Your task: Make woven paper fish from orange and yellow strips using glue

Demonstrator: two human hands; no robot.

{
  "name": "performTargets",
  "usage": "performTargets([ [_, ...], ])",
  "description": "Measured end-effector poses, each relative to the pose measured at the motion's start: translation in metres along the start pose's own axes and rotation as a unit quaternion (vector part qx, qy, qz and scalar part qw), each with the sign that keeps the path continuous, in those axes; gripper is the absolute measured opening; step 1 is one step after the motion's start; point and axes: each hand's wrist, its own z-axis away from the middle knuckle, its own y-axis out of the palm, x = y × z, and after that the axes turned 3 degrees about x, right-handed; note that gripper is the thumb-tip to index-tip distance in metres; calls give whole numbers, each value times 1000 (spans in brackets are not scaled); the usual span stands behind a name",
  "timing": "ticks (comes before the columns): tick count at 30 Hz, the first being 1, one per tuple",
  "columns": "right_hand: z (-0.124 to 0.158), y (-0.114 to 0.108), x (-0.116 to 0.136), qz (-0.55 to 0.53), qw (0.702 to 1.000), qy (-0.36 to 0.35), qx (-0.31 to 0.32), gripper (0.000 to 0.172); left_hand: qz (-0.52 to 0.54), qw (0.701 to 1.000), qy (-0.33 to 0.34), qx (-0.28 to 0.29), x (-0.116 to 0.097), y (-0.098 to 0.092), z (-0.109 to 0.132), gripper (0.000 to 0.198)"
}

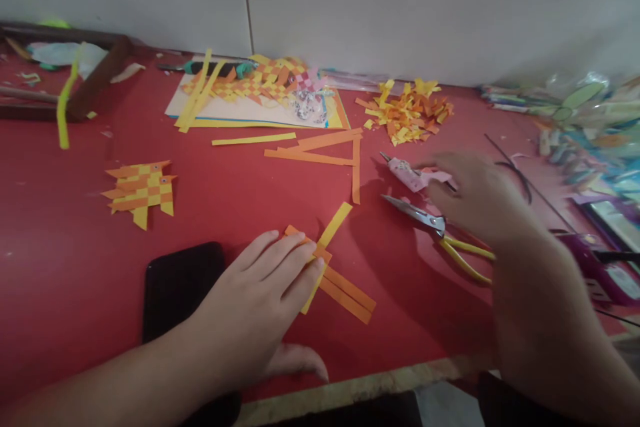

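My left hand (277, 280) lies flat, fingers stretched out, over crossed paper strips; orange strips (349, 295) and a yellow strip (335, 225) stick out from beneath it. My right hand (467, 193) is over the pink-wrapped tool (407, 175), just above the scissors with yellow handles (430, 217); its fingers are blurred, and whether they touch the tool is unclear. Loose orange strips (320, 155) and one yellow strip (254, 139) lie farther back. A woven orange and yellow paper fish shape (143, 192) rests at the left.
A black phone-like object (183, 283) lies beside my left forearm. Behind are a brown wooden frame (100, 73), a paper stack (240, 113) bearing woven pieces, and a pile of paper scraps (410, 112). A purple device (600, 273) and mixed craft materials (590, 140) occupy the right.
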Motion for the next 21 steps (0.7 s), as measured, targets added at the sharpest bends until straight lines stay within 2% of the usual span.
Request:
performTargets([
  [3,1,-11,-38,30,988,87,120,37,-9,1000,-6,3,-1,0,0,94],
  [5,2,-11,-54,37,983,100,149,41,-10,1000,-10,4,-1,0,-1,94],
  [10,0,6,-71,49,990,52,123,50,-2,1000,-8,-6,-1,2,-1,94],
  [13,-4,12,-71,64,989,14,135,48,2,1000,-4,-8,-2,3,1,95],
  [16,-7,11,-64,61,991,16,122,43,-1,1000,-2,-14,-3,4,2,92],
  [21,0,-7,-38,-20,998,60,-21,40,-1,1000,-5,-9,-4,3,1,89],
])
